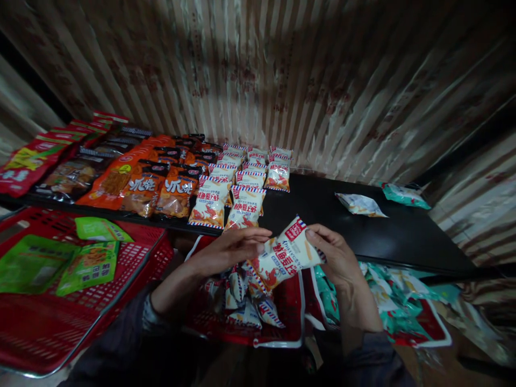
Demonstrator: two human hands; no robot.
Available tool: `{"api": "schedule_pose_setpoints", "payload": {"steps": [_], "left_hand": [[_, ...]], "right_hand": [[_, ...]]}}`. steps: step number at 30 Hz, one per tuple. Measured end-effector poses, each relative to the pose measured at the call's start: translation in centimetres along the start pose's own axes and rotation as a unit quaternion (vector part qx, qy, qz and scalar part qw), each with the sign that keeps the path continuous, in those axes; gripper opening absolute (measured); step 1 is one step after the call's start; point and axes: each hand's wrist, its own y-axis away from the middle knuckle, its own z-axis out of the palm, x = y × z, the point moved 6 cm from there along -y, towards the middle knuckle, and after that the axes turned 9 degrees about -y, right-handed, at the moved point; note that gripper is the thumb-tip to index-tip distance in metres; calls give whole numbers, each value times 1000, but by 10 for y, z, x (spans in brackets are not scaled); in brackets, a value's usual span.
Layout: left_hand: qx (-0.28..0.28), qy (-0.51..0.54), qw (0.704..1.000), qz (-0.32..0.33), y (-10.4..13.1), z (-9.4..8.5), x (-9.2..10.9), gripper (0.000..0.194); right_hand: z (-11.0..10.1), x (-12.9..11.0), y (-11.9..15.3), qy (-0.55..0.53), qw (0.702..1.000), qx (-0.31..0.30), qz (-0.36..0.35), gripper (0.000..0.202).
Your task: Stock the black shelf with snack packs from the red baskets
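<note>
A white snack bag [284, 255] with red lettering is held tilted above the middle red basket [296, 317]. My right hand [332, 250] grips its upper right edge between thumb and fingers. My left hand [228, 250] is at the bag's left side, its fingers stretched out and reaching toward it; contact there is hard to make out. Just behind the left hand, similar white bags [244, 207] stand in rows on the black shelf [322, 215]. More white bags [245, 309] lie in the basket underneath.
Orange bags [177, 191] and red bags [32, 161] line the shelf's left part. One white bag [360, 205] and a teal bag [405, 195] lie farther right. Green packets [91, 269] rest in the left red basket [141, 269]; teal bags [403, 306] fill the right basket [439, 322].
</note>
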Motion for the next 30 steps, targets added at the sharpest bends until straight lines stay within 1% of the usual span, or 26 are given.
{"api": "schedule_pose_setpoints", "payload": {"steps": [3, 4, 5, 7, 9, 12, 14, 16, 18, 21, 22, 24, 27, 30], "left_hand": [[-67, 31, 997, 1, -3, 20, -3, 36], [-81, 39, 996, 1, -4, 26, -5, 34], [-84, 42, 996, 0, -5, 31, -8, 33], [-70, 39, 997, -6, -7, 37, -13, 31], [-43, 39, 998, -15, -9, 38, -17, 31], [6, 57, 998, -21, -11, 32, -17, 33], [53, 76, 996, -17, -11, 24, -14, 35], [106, 97, 990, -13, -10, 14, -11, 37], [154, 121, 981, -3, -10, 6, -10, 41], [204, 158, 966, 18, -11, -2, -10, 44], [216, 167, 962, 24, -11, -3, -10, 45], [230, 180, 956, 33, -11, -6, -10, 46], [236, 189, 952, 48, -11, -10, -8, 47], [236, 188, 952, 53, -10, -16, -7, 42]], "right_hand": [[12, 6, 3, 33, 998, -47, 18, 40], [16, 8, 3, 42, 997, -62, 23, 40], [19, 10, 4, 49, 996, -73, 26, 39], [21, 13, 4, 57, 995, -81, 27, 39], [19, 15, 3, 61, 996, -67, 18, 39], [13, 13, -1, 51, 998, -31, -20, 41], [10, 12, -3, 37, 998, -16, -47, 45], [11, 12, -3, 17, 998, -18, -57, 48], [18, 18, -3, 1, 998, -53, -35, 52], [34, 30, 1, -7, 991, -134, 17, 57], [38, 33, 3, -2, 988, -154, 22, 57], [44, 37, 5, 9, 984, -176, 15, 58], [48, 40, 5, 22, 984, -177, 9, 59], [50, 40, 5, 38, 984, -175, 21, 58]]}}
